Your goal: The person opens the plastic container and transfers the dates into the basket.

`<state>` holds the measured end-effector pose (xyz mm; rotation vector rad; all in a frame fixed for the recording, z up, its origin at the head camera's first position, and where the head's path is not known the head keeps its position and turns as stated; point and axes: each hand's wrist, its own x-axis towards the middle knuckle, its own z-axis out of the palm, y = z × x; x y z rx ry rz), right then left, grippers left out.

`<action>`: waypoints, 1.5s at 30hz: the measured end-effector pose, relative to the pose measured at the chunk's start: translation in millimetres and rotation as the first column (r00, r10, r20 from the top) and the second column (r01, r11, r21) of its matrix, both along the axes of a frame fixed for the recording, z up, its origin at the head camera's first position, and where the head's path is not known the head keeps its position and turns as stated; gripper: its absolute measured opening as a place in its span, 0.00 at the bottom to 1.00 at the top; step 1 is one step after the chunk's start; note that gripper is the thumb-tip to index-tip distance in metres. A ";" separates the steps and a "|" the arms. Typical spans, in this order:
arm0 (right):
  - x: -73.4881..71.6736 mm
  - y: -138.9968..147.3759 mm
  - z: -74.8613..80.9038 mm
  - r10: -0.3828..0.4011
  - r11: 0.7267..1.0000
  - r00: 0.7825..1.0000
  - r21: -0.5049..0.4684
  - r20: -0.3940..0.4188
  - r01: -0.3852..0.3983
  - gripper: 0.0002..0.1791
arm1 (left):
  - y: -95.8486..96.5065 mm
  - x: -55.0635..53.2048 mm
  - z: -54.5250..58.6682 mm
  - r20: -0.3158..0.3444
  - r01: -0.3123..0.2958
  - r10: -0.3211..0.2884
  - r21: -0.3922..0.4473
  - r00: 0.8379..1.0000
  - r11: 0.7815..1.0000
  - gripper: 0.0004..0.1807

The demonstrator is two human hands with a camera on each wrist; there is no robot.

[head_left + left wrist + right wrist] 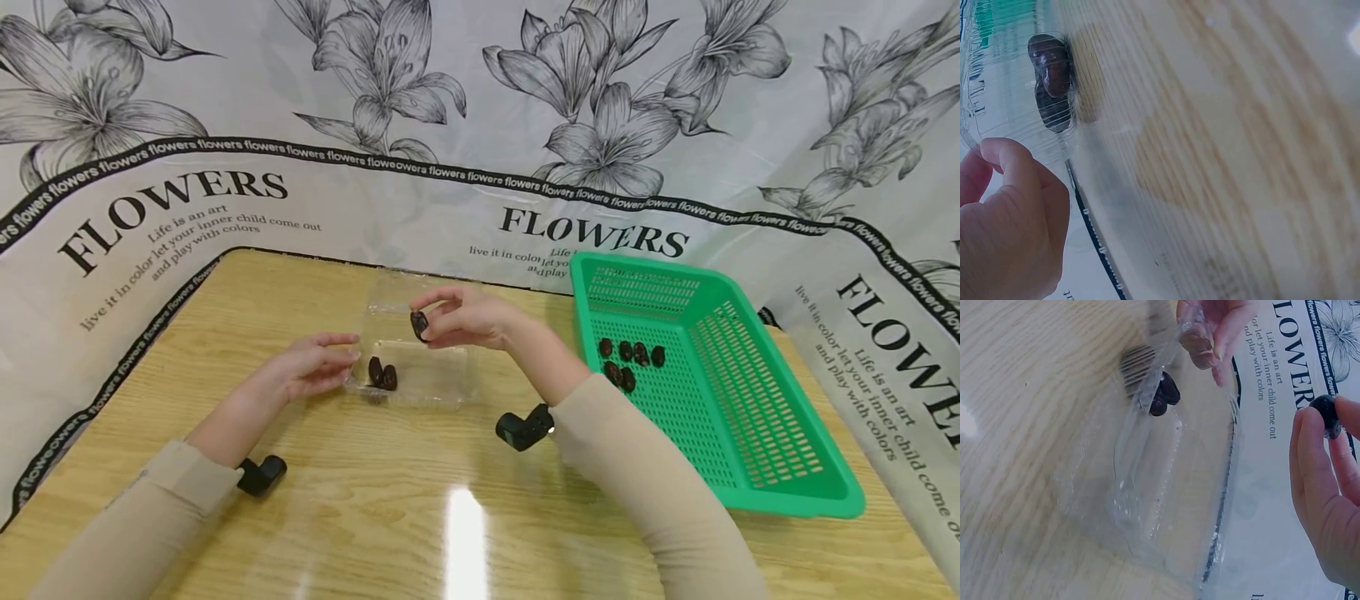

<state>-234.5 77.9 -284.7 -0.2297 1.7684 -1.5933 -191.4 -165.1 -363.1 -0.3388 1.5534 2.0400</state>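
Between the thumb and fingertips of my right hand (467, 318) is a dark brown date (419, 326), held up over a clear plastic box (427, 385) with its lid (390, 292) folded back. The right wrist view shows the same pinched date (1326, 415) close up. My left hand (318, 367) is at the box's left side; in the left wrist view its thumb and fingers (1007, 153) pinch the clear rim. Two dates (382, 374) lie side by side in the box's left end, seen through the ribbed wall (1004, 94) in the left wrist view.
A green perforated basket (787, 492) stands to the right, with several dates (627, 353) on its floor near the left side. The wooden table (360, 517) meets a flower-printed cloth (420, 200) behind. Black cameras (525, 427) are strapped at both wrists.
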 end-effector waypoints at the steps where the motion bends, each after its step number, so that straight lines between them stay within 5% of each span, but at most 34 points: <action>1: 0.1 2.6 2.1 0.003 1.000 1.000 0.004 -0.002 -0.003 0.27 | 0.2 -0.2 0.5 -0.001 0.003 -0.003 -0.002 1.000 1.000 0.33; 17: 2.2 43.6 18.4 -0.034 0.999 0.998 -0.027 -0.044 0.033 0.28 | 0.4 1.4 0.2 -0.002 0.010 -0.010 -0.012 1.000 1.000 0.33; 29: 3.3 87.4 33.7 -0.142 0.989 0.987 -0.037 -0.073 0.140 0.25 | 1.4 -1.1 0.7 -0.001 -0.006 0.006 -0.034 1.000 0.999 0.33; 45: 10.5 119.8 43.7 -0.194 0.979 0.980 -0.070 -0.046 0.190 0.21 | 2.2 -1.9 0.4 -0.009 0.004 -0.004 -0.015 1.000 1.000 0.34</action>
